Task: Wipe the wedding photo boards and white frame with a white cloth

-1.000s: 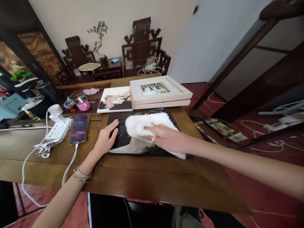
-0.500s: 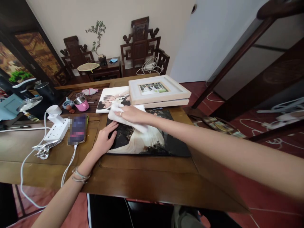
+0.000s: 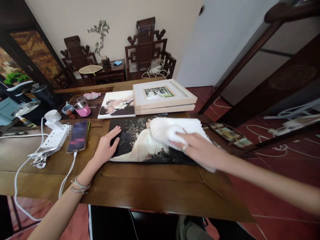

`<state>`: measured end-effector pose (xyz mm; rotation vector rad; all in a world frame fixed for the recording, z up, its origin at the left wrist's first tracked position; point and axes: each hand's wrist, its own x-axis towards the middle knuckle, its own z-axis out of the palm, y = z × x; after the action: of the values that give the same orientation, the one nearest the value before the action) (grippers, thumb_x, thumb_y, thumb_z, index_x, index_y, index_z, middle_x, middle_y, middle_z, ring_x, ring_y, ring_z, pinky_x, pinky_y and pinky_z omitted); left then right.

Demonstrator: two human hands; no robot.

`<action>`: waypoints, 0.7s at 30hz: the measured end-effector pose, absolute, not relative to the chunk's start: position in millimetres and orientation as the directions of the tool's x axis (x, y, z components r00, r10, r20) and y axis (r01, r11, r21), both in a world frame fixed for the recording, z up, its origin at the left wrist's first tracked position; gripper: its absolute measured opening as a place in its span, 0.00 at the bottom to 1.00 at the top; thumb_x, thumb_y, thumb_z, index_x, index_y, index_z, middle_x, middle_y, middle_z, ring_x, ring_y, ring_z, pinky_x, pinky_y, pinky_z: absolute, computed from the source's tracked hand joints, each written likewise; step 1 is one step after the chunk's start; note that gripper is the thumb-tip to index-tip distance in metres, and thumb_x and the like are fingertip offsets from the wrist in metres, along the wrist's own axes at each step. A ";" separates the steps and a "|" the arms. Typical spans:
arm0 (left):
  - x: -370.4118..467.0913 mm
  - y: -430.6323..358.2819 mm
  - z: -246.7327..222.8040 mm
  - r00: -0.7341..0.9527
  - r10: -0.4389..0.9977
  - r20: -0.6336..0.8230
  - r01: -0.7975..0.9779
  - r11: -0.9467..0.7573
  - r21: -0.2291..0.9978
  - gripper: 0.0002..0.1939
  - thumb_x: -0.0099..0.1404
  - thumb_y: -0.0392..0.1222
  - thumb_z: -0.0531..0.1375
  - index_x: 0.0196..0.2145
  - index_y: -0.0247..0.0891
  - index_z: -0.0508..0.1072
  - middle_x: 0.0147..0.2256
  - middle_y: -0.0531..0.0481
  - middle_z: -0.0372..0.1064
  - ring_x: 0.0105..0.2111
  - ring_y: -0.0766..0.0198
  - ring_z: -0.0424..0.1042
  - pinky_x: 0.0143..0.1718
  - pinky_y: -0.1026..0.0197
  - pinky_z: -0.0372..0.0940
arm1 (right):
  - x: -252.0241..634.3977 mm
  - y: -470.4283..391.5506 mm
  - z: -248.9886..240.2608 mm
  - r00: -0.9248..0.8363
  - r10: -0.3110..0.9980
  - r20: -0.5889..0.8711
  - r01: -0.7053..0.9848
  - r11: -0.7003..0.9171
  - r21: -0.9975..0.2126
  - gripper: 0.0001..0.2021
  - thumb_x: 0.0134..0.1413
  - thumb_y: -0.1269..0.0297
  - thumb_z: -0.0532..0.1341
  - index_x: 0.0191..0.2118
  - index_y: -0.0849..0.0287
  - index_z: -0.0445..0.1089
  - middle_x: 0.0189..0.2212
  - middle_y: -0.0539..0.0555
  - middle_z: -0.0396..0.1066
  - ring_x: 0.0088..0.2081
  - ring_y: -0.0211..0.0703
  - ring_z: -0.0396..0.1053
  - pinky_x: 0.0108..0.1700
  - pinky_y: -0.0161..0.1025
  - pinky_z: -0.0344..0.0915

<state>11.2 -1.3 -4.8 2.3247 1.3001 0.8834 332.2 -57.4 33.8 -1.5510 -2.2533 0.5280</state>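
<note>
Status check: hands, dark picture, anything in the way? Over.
Left hand at left edge of picture. Right hand gripping cloth. Cloth covering its right part. Frames stacked beyond.

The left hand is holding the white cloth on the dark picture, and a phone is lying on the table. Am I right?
Not quite: the right hand holds the white cloth on the dark picture, as the head view shows. The left hand is at the picture's edge. A phone does lie on the table.

The near table edge offers passage, but stacked frames block beyond the dark picture.
</note>
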 end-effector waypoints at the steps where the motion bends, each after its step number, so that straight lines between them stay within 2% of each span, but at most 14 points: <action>1: 11.3 -1.2 -4.8 0.389 0.850 0.356 0.643 -0.527 0.556 0.19 0.67 0.41 0.52 0.53 0.34 0.71 0.57 0.41 0.65 0.60 0.55 0.61 0.62 0.46 0.54 | 328.0 -75.0 32.0 -0.362 0.931 0.053 0.810 0.341 -0.477 0.15 0.60 0.61 0.50 0.42 0.57 0.72 0.49 0.62 0.72 0.54 0.64 0.65 0.51 0.59 0.63; 3: 11.7 -1.4 -4.4 0.386 0.851 0.356 0.647 -0.525 0.553 0.19 0.67 0.41 0.52 0.53 0.34 0.71 0.57 0.42 0.65 0.60 0.55 0.61 0.62 0.47 0.54 | 319.4 -105.5 32.4 -0.464 0.885 0.028 0.774 0.421 -0.473 0.14 0.59 0.63 0.50 0.41 0.54 0.72 0.56 0.58 0.66 0.59 0.63 0.58 0.54 0.60 0.61; 5: 12.4 -1.8 -3.7 0.387 0.852 0.352 0.653 -0.523 0.548 0.19 0.67 0.42 0.52 0.53 0.34 0.71 0.57 0.42 0.65 0.60 0.54 0.61 0.62 0.46 0.54 | 313.6 -122.7 35.6 -0.552 0.834 0.012 0.728 0.488 -0.481 0.15 0.59 0.65 0.49 0.43 0.52 0.72 0.58 0.56 0.64 0.61 0.61 0.55 0.57 0.59 0.58; 7: 13.2 -2.2 -2.8 0.387 0.853 0.350 0.658 -0.522 0.544 0.20 0.67 0.44 0.53 0.52 0.34 0.71 0.57 0.41 0.65 0.60 0.54 0.61 0.62 0.47 0.55 | 312.2 -122.3 38.7 -0.558 0.829 -0.027 0.735 0.479 -0.479 0.16 0.59 0.64 0.49 0.47 0.53 0.71 0.55 0.58 0.67 0.60 0.61 0.57 0.55 0.59 0.60; 10: 13.9 -2.9 -1.7 0.387 0.851 0.356 0.661 -0.525 0.536 0.20 0.67 0.46 0.54 0.52 0.35 0.72 0.57 0.41 0.65 0.59 0.53 0.62 0.62 0.46 0.56 | 316.8 -92.6 41.2 -0.458 0.887 -0.063 0.808 0.385 -0.447 0.18 0.58 0.61 0.50 0.51 0.56 0.69 0.48 0.62 0.71 0.56 0.62 0.63 0.49 0.56 0.65; 13: 13.6 -3.5 -1.1 0.398 0.839 0.370 0.655 -0.543 0.526 0.20 0.66 0.46 0.56 0.53 0.36 0.71 0.57 0.42 0.65 0.59 0.53 0.62 0.61 0.45 0.56 | 325.3 -46.2 44.1 -0.458 0.888 -0.028 0.803 0.401 -0.441 0.16 0.60 0.60 0.48 0.44 0.58 0.70 0.38 0.60 0.73 0.46 0.57 0.69 0.45 0.51 0.66; 15: 13.3 -3.7 -0.7 0.402 0.836 0.374 0.650 -0.549 0.526 0.21 0.66 0.47 0.56 0.53 0.36 0.71 0.57 0.41 0.65 0.59 0.53 0.62 0.61 0.45 0.56 | 331.3 -17.5 46.4 -0.475 0.880 0.008 0.788 0.429 -0.441 0.16 0.61 0.59 0.47 0.38 0.58 0.69 0.32 0.59 0.72 0.40 0.55 0.70 0.42 0.49 0.65; 18: 13.0 -3.7 -0.3 0.401 0.839 0.367 0.650 -0.543 0.531 0.21 0.65 0.47 0.56 0.52 0.35 0.71 0.57 0.40 0.65 0.59 0.53 0.62 0.61 0.45 0.56 | 337.3 7.0 46.7 -0.463 0.885 0.055 0.794 0.441 -0.418 0.16 0.62 0.57 0.46 0.35 0.58 0.68 0.30 0.58 0.71 0.37 0.55 0.70 0.42 0.49 0.64; 21: 12.8 -3.8 -0.4 0.399 0.841 0.365 0.653 -0.540 0.531 0.21 0.66 0.47 0.56 0.53 0.35 0.71 0.57 0.41 0.65 0.59 0.52 0.62 0.61 0.45 0.56 | 335.1 -3.0 39.9 -0.440 0.896 0.067 0.819 0.430 -0.379 0.16 0.62 0.60 0.45 0.37 0.59 0.68 0.34 0.60 0.72 0.42 0.59 0.69 0.44 0.52 0.64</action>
<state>12.8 -3.8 -0.4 2.3575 1.3035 0.8790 335.1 -3.0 39.9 -1.4906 -2.4274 0.4263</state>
